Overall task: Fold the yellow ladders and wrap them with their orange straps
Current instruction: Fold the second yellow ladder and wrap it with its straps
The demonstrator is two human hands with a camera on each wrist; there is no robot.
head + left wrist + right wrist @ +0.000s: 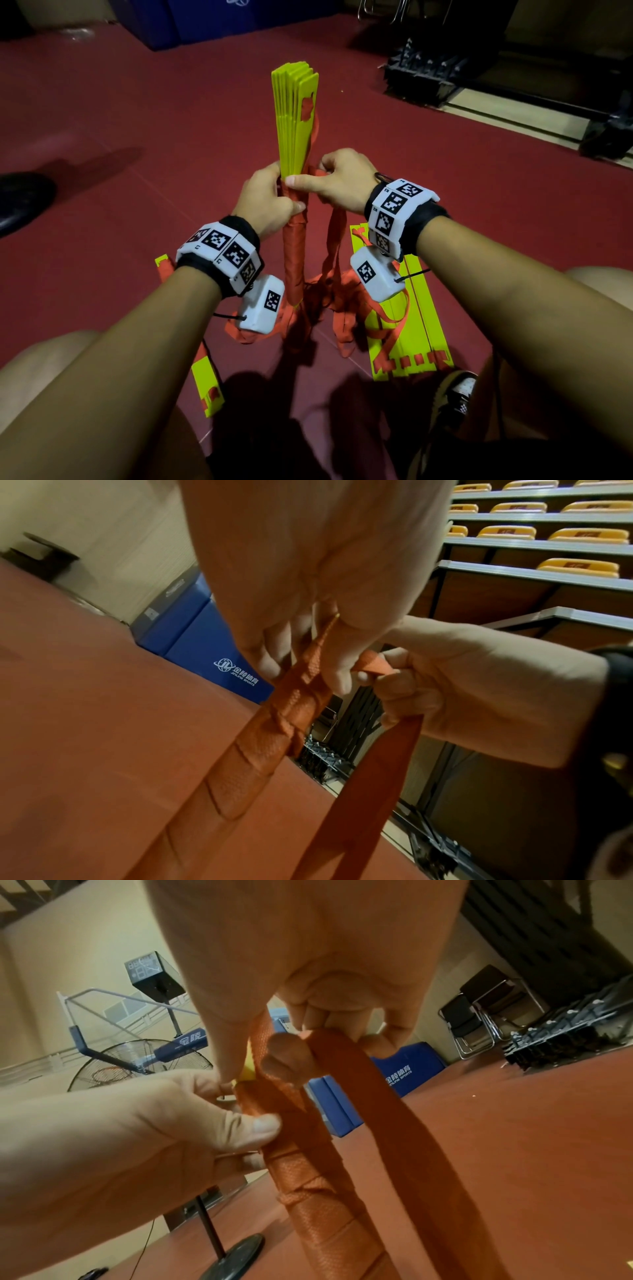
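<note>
Your left hand grips the half-wrapped ladder bundle, upright between your knees over the floor. Your right hand pinches the orange strap. Risk: slack here loosens the coils; unwrapped rungs above may fan apart.

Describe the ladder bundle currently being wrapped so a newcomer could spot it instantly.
Start at the red floor between the person's forearms. The ladder bundle stands upright there, gripped by the left hand, while the right hand pinches the orange strap. Unlike the flat rungs lying nearby, its lower half is strap-wound.
</note>
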